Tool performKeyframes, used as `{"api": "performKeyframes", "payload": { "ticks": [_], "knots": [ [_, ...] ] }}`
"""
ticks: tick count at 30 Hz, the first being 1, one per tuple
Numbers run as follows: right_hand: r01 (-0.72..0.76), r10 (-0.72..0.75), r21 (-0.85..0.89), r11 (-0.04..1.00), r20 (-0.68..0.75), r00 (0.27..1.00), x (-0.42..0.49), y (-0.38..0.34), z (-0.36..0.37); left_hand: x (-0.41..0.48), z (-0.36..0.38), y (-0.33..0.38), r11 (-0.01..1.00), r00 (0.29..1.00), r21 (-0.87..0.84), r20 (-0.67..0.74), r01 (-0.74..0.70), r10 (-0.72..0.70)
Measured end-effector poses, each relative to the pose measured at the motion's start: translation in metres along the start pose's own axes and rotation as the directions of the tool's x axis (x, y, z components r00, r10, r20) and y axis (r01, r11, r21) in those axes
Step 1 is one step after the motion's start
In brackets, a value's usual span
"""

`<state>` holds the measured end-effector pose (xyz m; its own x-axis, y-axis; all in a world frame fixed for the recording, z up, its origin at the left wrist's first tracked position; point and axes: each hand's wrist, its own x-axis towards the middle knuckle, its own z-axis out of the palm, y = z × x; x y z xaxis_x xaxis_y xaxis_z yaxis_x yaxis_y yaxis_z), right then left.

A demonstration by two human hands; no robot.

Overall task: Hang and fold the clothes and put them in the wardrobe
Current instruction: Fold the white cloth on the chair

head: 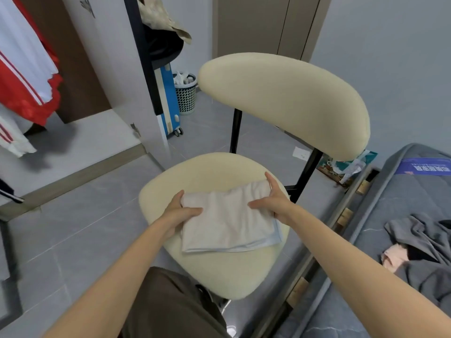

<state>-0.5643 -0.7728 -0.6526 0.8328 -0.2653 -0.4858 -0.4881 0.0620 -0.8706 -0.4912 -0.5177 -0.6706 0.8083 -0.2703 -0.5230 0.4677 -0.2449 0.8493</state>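
Hanging in the open wardrobe (97, 132) at the far left is a red and white jacket (26, 76). Next I see a blue suitcase (168, 101) and a perforated basket (186, 96) on the floor. In the middle stands a cream chair (219, 272), and the folded white cloth (227, 223) lies on its seat. The left hand (179, 213) grasps its left edge, thumb on top. The right hand (271, 201) grasps the far right corner, thumb also on top. At the right, grey clothes (419, 240) lie crumpled on the mattress (400, 196).
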Motion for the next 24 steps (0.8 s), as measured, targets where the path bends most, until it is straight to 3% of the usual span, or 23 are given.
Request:
{"api": "performKeyframes", "payload": {
  "ticks": [3, 5, 8, 11, 15, 19, 21, 24],
  "knots": [
    [-0.031, 0.034, -0.096, 0.995, 0.031, 0.999, 0.005, 0.01, 0.001, 0.008, 0.002, -0.004, 0.992, 0.998, 0.127, -0.064, 0.007, 0.001],
    [-0.006, 0.011, -0.142, 0.99, 0.034, 0.999, 0.009, 0.009, 0.001, 0.012, 0.005, 0.002, 0.992, 0.992, 0.111, -0.097, -0.065, 0.075],
    [0.044, -0.043, 0.018, 0.999, -0.045, 0.998, 0.015, -0.011, -0.003, 0.016, 0.007, 0.022, 0.986, 0.97, 0.008, -0.18, -0.166, 0.165],
    [0.065, -0.04, 0.174, 0.983, -0.145, 0.989, 0.015, -0.033, -0.014, 0.025, 0.002, 0.043, 0.978, 0.952, 0.01, -0.224, -0.21, 0.207],
    [0.064, -0.091, -0.175, 0.983, -0.153, 0.984, 0.006, -0.018, -0.016, 0.025, 0.004, 0.032, 0.955, 0.963, 0.202, -0.115, -0.217, 0.243],
    [0.091, -0.205, -0.518, 0.851, -0.167, 0.964, -0.003, 0.026, -0.012, 0.016, 0.004, -0.008, 0.846, 0.955, 0.477, -0.045, -0.236, 0.292],
    [0.1, -0.246, -0.529, 0.843, -0.214, 0.945, -0.004, 0.041, -0.008, 0.015, 0.005, -0.017, 0.875, 0.961, 0.437, -0.075, -0.208, 0.266],
    [0.146, -0.253, -0.343, 0.928, -0.292, 0.922, -0.005, 0.043, 0.001, 0.016, 0.013, -0.014, 0.897, 0.942, 0.362, -0.118, -0.254, 0.314]
  ]
}}
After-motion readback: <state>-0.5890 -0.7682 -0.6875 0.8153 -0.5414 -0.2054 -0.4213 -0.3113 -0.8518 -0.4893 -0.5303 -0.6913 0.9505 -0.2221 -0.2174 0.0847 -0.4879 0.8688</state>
